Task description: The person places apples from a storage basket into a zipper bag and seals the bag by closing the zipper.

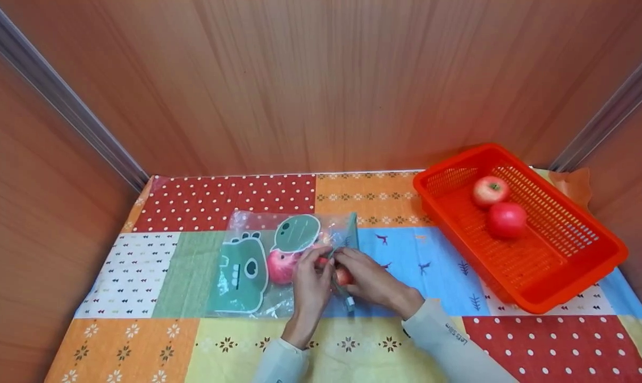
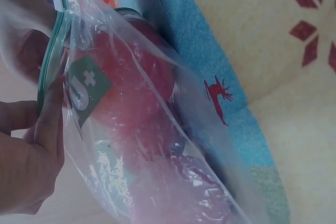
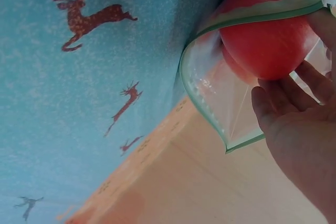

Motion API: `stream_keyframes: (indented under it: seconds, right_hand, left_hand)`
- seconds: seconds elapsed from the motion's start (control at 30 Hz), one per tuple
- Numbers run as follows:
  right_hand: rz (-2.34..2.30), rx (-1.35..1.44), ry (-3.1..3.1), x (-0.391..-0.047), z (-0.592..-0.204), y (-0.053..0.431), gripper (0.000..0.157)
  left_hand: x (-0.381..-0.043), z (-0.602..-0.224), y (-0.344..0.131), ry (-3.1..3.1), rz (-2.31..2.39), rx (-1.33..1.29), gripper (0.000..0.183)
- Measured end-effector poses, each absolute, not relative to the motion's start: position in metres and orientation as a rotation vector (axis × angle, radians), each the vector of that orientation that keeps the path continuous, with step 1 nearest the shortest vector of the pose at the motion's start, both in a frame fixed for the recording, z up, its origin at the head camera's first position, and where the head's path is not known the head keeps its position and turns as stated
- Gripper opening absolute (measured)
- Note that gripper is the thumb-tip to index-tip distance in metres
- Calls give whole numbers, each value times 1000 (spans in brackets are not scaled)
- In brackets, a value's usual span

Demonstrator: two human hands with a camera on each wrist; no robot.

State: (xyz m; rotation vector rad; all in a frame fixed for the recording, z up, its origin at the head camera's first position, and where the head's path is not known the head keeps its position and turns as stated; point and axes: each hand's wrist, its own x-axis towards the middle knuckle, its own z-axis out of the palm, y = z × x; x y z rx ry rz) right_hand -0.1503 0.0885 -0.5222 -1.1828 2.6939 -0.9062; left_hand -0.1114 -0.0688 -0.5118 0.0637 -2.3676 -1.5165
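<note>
A clear zip bag (image 1: 275, 303) with a green cartoon print lies on the cloth, its green-edged mouth towards the right. A red apple (image 1: 282, 266) shows through the plastic, and more red fruit is pressed close beside it in the left wrist view. My left hand (image 1: 311, 290) pinches the bag's rim. My right hand (image 1: 371, 279) holds another apple (image 3: 268, 45) just within the open mouth, its fingertips against the skin. The white zip slider (image 2: 58, 0) sits at one end of the green zip strip.
To the right stands an orange-red plastic basket (image 1: 576, 295) with two apples (image 1: 506, 219) in it. A patchwork-print cloth (image 1: 140, 340) covers the table. Wood-grain panels (image 1: 321, 85) rise behind and at both sides.
</note>
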Motion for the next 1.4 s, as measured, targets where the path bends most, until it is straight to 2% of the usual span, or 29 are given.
stream_keyframes:
  seconds: [0.4, 1.1, 1.4]
  right_hand:
    - [-856, -1059, 2788, -144, -509, 119, 70]
    - [-568, -751, 3140, -131, -472, 202, 65]
    - [-632, -679, 3153, -129, -460, 233, 66]
  left_hand:
    - [-112, -512, -69, -2357, -1498, 22, 27]
    - [-110, -515, -69, -2359, -1542, 52, 27]
    - [-111, -515, -69, -2353, -1524, 34, 25]
